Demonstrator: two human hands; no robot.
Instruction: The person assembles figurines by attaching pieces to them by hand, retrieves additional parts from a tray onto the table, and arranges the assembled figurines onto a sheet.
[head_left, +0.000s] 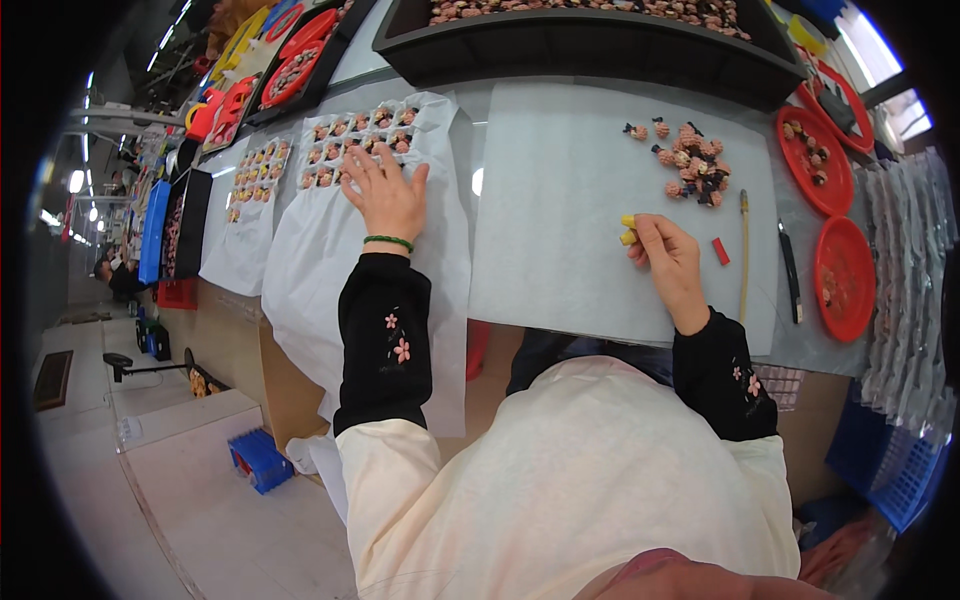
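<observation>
My left hand (389,200) lies palm down with its fingers spread, at the near edge of rows of small pink-and-black knobbly pieces (324,176) on a white paper sheet (330,240). It touches or hovers just over the nearest row; which of the two I cannot tell. My right hand (668,265) is pinched above a second pale sheet (560,220). Yellow covers (628,237) show at its fingertips; anything between them is hidden. Beyond this hand, more of the pink-and-black pieces (692,165) sit in a loose heap.
Right of my right hand lie a small red piece (721,251), a thin stick (744,250) and a slim black tool (790,270). Red plates (845,285) stand farther right, beside stacked clear plastic trays (905,290). A black tray (590,58) full of pieces spans the far side.
</observation>
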